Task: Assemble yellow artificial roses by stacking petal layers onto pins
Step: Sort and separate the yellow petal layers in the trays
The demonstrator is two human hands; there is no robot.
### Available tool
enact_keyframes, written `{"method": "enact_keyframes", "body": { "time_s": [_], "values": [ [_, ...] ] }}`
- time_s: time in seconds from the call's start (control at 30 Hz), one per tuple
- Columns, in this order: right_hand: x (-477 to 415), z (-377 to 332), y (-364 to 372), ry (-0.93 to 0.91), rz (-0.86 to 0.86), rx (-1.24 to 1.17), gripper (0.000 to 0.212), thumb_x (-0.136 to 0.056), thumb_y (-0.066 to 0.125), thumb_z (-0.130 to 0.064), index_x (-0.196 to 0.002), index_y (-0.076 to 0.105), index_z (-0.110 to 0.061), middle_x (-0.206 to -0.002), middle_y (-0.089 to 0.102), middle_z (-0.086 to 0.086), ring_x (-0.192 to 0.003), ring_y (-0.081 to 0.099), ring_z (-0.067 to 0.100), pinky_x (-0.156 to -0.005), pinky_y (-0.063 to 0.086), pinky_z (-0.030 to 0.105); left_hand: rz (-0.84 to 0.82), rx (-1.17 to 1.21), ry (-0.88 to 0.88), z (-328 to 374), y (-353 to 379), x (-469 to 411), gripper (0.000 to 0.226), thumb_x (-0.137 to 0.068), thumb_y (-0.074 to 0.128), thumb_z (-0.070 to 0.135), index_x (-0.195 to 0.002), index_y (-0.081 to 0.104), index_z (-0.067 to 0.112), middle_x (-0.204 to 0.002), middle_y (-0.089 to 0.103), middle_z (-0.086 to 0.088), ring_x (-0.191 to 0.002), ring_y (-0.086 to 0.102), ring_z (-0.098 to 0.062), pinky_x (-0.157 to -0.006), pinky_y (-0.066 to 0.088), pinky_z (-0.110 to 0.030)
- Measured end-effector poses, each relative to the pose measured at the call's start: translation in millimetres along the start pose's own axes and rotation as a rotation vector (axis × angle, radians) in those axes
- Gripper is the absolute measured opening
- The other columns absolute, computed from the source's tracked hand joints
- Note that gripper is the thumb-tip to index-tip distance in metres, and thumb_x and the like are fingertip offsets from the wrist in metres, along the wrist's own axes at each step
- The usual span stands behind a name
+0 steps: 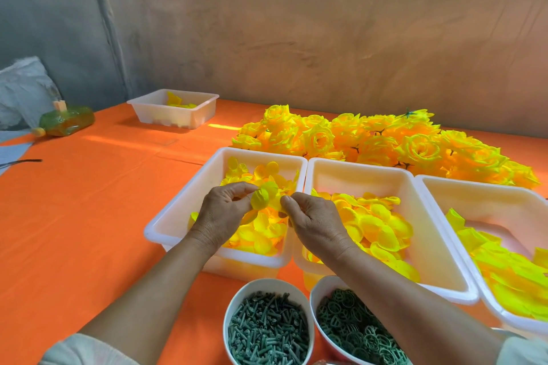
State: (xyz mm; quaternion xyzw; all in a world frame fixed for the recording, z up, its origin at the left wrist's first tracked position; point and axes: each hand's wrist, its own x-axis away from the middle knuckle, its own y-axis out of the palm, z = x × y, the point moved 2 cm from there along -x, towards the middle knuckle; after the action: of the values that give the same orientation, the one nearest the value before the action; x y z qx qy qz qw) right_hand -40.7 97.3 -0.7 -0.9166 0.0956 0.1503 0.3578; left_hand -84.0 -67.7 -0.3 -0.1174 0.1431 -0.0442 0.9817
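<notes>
Orange tablecloth (pixel 89 201) | left hand (pixel 221 210), right hand (pixel 314 222) pinching petal layer (pixel 264 197) | over tray (pixel 189 192) | rose pile (pixel 370 139) behind

Rightmost petal tray (pixel 480 201) and ring bowl (pixel 313 299) partly beyond frame edges.

No text, label, brand or number can be read anywhere; the green bottle (pixel 67 121) at the far left may carry a label, but it is too blurred to tell.
</notes>
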Motion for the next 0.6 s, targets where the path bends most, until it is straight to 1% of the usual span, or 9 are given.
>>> {"method": "enact_keyframes", "body": {
  "time_s": [0.07, 0.1, 0.17, 0.27, 0.37, 0.43, 0.5, 0.57, 0.6],
  "values": [
    [-1, 0, 1, -0.016, 0.012, 0.055, 0.036, -0.1, 0.047, -0.034, -0.079, 0.069, -0.015, -0.075, 0.071, 0.002, -0.076, 0.064, 0.024, -0.07, 0.049, 0.038, 0.056, 0.004, 0.017, 1, -1, 0, 0.008, -0.085, 0.072, 0.016, -0.082, 0.075, 0.023, -0.084, 0.071, -0.003, -0.074, 0.057, -0.008, -0.061, 0.043, -0.006],
    [-1, 0, 1, -0.024, 0.017, 0.082, 0.037, -0.099, 0.046, -0.035, -0.08, 0.068, -0.013, -0.077, 0.071, 0.007, -0.076, 0.063, 0.027, -0.07, 0.049, 0.04, 0.07, 0.011, 0.022, 1, -1, 0, 0.009, -0.085, 0.071, 0.015, -0.082, 0.074, 0.023, -0.083, 0.07, -0.002, -0.074, 0.057, -0.008, -0.064, 0.044, -0.008],
    [-2, 1, 2, -0.03, 0.025, 0.124, 0.038, -0.099, 0.046, -0.035, -0.08, 0.065, -0.008, -0.075, 0.068, 0.012, -0.075, 0.061, 0.033, -0.068, 0.049, 0.043, 0.074, 0.03, 0.023, 2, -1, 0, 0.008, -0.087, 0.07, 0.013, -0.089, 0.075, 0.019, -0.087, 0.07, -0.003, -0.08, 0.058, -0.011, -0.075, 0.046, -0.019],
    [-2, 1, 2, -0.023, 0.038, 0.169, 0.037, -0.098, 0.047, -0.033, -0.069, 0.052, -0.01, -0.065, 0.057, 0.011, -0.069, 0.055, 0.035, -0.06, 0.042, 0.041, 0.121, 0.075, 0.007, -1, -4, -2, 0.012, -0.088, 0.069, 0.015, -0.098, 0.074, 0.011, -0.097, 0.07, -0.009, -0.087, 0.06, -0.016, -0.084, 0.046, -0.028],
    [-3, 1, 1, -0.013, 0.043, 0.197, 0.037, -0.098, 0.047, -0.031, -0.065, 0.044, -0.015, -0.062, 0.05, 0.009, -0.067, 0.052, 0.037, -0.058, 0.04, 0.042, 0.196, 0.085, 0.005, -6, -8, -6, 0.022, -0.089, 0.068, 0.018, -0.105, 0.073, 0.005, -0.105, 0.071, -0.015, -0.09, 0.061, -0.02, -0.09, 0.048, -0.036],
    [-4, 1, 1, -0.014, 0.05, 0.203, 0.037, -0.098, 0.048, -0.031, -0.064, 0.042, -0.017, -0.061, 0.048, 0.008, -0.067, 0.052, 0.036, -0.057, 0.039, 0.042, 0.214, 0.058, 0.013, -9, -8, -8, 0.019, -0.09, 0.067, 0.021, -0.102, 0.074, 0.008, -0.101, 0.071, -0.015, -0.087, 0.06, -0.019, -0.087, 0.048, -0.037],
    [-3, 1, 1, -0.017, 0.057, 0.205, 0.038, -0.098, 0.048, -0.03, -0.062, 0.04, -0.019, -0.06, 0.047, 0.007, -0.064, 0.049, 0.034, -0.056, 0.039, 0.042, 0.221, 0.032, 0.014, -12, -8, -10, 0.01, -0.092, 0.065, 0.023, -0.092, 0.073, 0.016, -0.088, 0.069, -0.013, -0.08, 0.058, -0.023, -0.082, 0.049, -0.039],
    [-3, 0, 1, -0.026, 0.067, 0.2, 0.04, -0.098, 0.048, -0.03, -0.061, 0.037, -0.02, -0.059, 0.046, 0.007, -0.061, 0.046, 0.031, -0.056, 0.039, 0.042, 0.229, 0.047, 0.004, -13, -9, -9, 0.012, -0.092, 0.063, 0.029, -0.084, 0.068, 0.022, -0.079, 0.067, -0.008, -0.078, 0.059, -0.028, -0.082, 0.05, -0.042],
    [-3, 0, 1, -0.031, 0.072, 0.2, 0.039, -0.097, 0.048, -0.03, -0.061, 0.038, -0.02, -0.059, 0.047, 0.007, -0.061, 0.047, 0.032, -0.056, 0.039, 0.042, 0.237, 0.05, 0.0, -13, -8, -9, 0.015, -0.089, 0.06, 0.034, -0.082, 0.066, 0.023, -0.077, 0.066, -0.004, -0.077, 0.06, -0.028, -0.082, 0.051, -0.044]
  ]
}}
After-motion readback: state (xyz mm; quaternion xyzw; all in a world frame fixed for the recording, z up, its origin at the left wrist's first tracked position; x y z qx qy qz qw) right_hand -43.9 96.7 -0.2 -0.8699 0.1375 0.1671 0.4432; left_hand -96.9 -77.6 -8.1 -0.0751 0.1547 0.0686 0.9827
